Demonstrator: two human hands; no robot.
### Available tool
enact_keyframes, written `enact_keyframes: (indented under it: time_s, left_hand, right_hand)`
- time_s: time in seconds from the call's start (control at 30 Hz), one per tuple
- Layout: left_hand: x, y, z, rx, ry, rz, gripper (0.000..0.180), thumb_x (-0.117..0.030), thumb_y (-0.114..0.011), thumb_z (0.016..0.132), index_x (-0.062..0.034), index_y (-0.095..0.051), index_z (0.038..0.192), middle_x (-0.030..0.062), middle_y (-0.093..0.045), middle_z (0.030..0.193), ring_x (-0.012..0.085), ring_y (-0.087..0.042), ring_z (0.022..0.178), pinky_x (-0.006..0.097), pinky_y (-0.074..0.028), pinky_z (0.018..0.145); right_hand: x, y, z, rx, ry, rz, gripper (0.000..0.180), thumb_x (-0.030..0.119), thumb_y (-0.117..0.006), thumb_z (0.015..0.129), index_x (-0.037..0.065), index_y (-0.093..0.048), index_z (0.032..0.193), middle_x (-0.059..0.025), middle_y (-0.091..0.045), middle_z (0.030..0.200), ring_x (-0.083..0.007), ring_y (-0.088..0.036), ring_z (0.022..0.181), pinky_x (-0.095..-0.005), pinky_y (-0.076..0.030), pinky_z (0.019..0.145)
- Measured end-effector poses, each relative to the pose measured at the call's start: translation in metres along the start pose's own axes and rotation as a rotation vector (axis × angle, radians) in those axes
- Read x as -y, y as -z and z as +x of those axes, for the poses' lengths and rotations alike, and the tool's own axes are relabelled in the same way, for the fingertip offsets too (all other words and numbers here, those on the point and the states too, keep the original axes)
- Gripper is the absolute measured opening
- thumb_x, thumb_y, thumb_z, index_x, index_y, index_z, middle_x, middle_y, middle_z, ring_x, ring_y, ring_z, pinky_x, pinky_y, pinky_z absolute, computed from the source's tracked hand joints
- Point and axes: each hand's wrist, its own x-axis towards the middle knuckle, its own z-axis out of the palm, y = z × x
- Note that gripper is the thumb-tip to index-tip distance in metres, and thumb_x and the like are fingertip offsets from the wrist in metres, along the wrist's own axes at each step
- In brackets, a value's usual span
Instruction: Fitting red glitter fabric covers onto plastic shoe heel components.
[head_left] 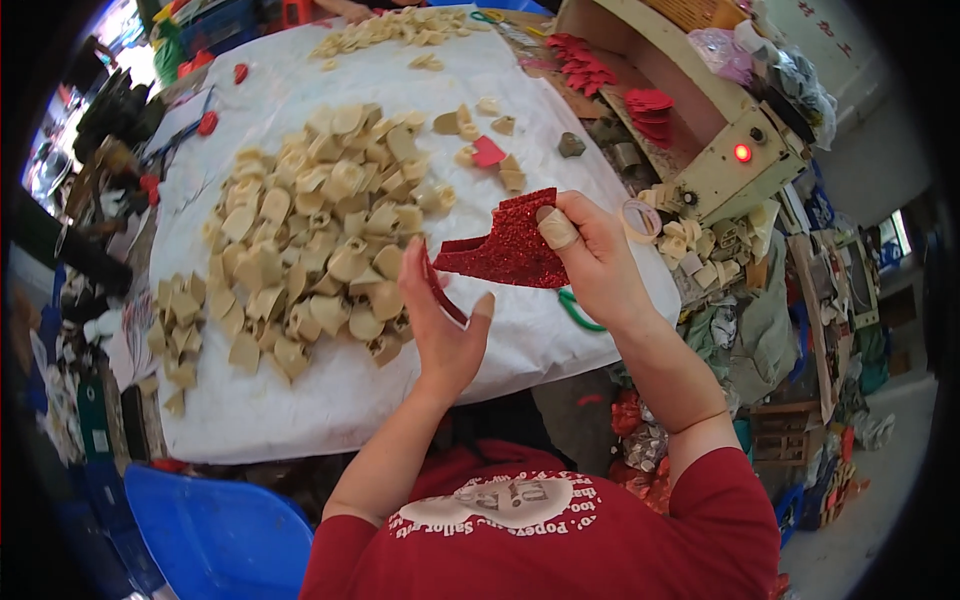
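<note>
Right hand (590, 262) pinches a red glitter piece (505, 250). Left hand (447, 325) grips a second strip (438, 287) (edge-on). Best keep their edges flush.

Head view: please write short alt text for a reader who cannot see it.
A person's two hands, right hand and left hand, hold a red glitter sheet above a white-covered table. A large pile of beige cut pieces lies on it.

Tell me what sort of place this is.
Probably a small craft workshop. A heap of cream-coloured cut pieces covers the white-sheeted worktable, stacks of red cut shapes lie beside a beige machine with a lit red lamp.
</note>
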Motion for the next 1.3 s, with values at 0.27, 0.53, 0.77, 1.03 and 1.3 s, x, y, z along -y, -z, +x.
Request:
enact_keyframes:
  time_s: [0.27, 0.53, 0.77, 1.03, 1.3]
  left_hand:
    - [-0.003, 0.095, -0.047, 0.244, 0.728, -0.567, 0.033, -0.009, -0.045, 0.092, -0.0011, -0.042, 0.124, 0.0090, -0.054, 0.109, 0.0200, -0.057, 0.100, 0.032, -0.055, 0.068]
    - [-0.007, 0.167, -0.062, 0.347, 1.091, -0.387, 0.044, -0.031, -0.043, 0.095, -0.0024, -0.038, 0.128, 0.0154, -0.059, 0.104, 0.0253, -0.066, 0.074, 0.033, -0.057, 0.055]
    - [0.006, 0.199, -0.051, 0.237, 1.189, -0.957, 0.073, -0.069, -0.034, 0.086, -0.0098, -0.045, 0.126, 0.0128, -0.054, 0.119, 0.0297, -0.061, 0.099, 0.048, -0.054, 0.078]
    - [0.022, 0.205, -0.052, 0.157, 1.338, -1.136, 0.034, -0.021, -0.058, 0.085, -0.0059, -0.052, 0.115, 0.0084, -0.061, 0.106, 0.0200, -0.061, 0.097, 0.036, -0.050, 0.083]
    - [0.012, 0.202, -0.024, 0.408, 1.234, -0.628, 0.040, -0.008, -0.057, 0.077, -0.0003, -0.051, 0.116, 0.0080, -0.062, 0.100, 0.0179, -0.063, 0.089, 0.032, -0.052, 0.078]
  right_hand:
    - [-0.019, -0.024, -0.013, -0.068, -0.168, 0.258, 0.018, 0.016, -0.051, 0.095, 0.000, -0.058, 0.093, 0.0044, -0.052, 0.079, -0.0029, -0.043, 0.073, -0.0202, -0.037, 0.064]
    - [-0.014, -0.117, -0.060, 0.060, -0.120, 0.043, 0.019, 0.015, -0.051, 0.094, -0.002, -0.057, 0.100, -0.0012, -0.057, 0.080, -0.0077, -0.048, 0.075, -0.0239, -0.042, 0.067]
    - [-0.023, -0.214, -0.107, 0.367, -0.152, 0.205, 0.039, 0.021, -0.045, 0.094, 0.003, -0.044, 0.128, -0.0235, -0.037, 0.137, -0.0350, -0.030, 0.133, -0.0391, -0.024, 0.108]
    - [-0.021, -0.204, -0.106, 0.454, -0.326, 0.567, 0.050, 0.014, -0.046, 0.089, 0.002, -0.035, 0.136, -0.0213, -0.024, 0.146, -0.0315, -0.020, 0.138, -0.0375, -0.016, 0.111]
    - [-0.032, -0.171, -0.066, 0.406, 0.137, 0.009, 0.038, 0.004, -0.058, 0.078, 0.001, -0.052, 0.116, -0.0199, -0.045, 0.126, -0.0358, -0.046, 0.117, -0.0386, -0.038, 0.097]
